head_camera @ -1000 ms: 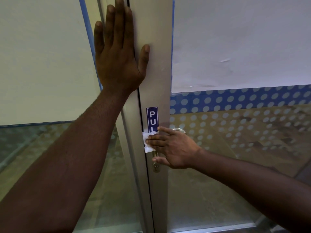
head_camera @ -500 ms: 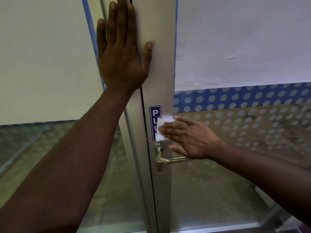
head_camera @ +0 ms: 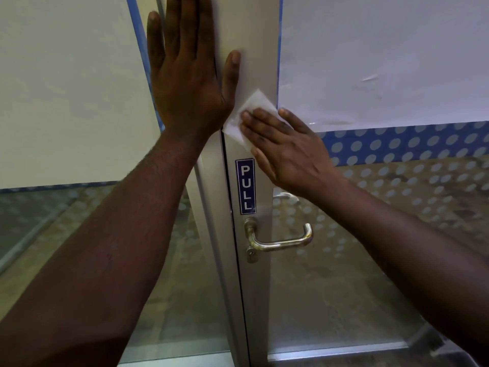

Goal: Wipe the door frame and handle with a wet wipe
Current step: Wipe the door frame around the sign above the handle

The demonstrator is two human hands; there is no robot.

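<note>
A pale metal door frame (head_camera: pixel 258 75) runs up the middle of the head view, with a blue PULL sticker (head_camera: pixel 245 186) on it. Below the sticker juts a brass lever handle (head_camera: pixel 280 242). My right hand (head_camera: pixel 285 152) presses a white wet wipe (head_camera: pixel 248 115) flat against the frame, just above the sticker. My left hand (head_camera: pixel 185 72) lies flat with fingers spread on the frame higher up, its thumb beside the wipe's top corner. It holds nothing.
Frosted glass panels (head_camera: pixel 383 56) with blue dotted film (head_camera: pixel 397 144) flank the frame on both sides. Lower panes are clear and show a tiled floor beyond. A dark seam between two frame profiles (head_camera: pixel 232 234) runs down left of the handle.
My right hand has slid the wipe upward along the frame, from the handle level past the PULL sticker to above it. The handle is now uncovered. My left hand stays flat.
</note>
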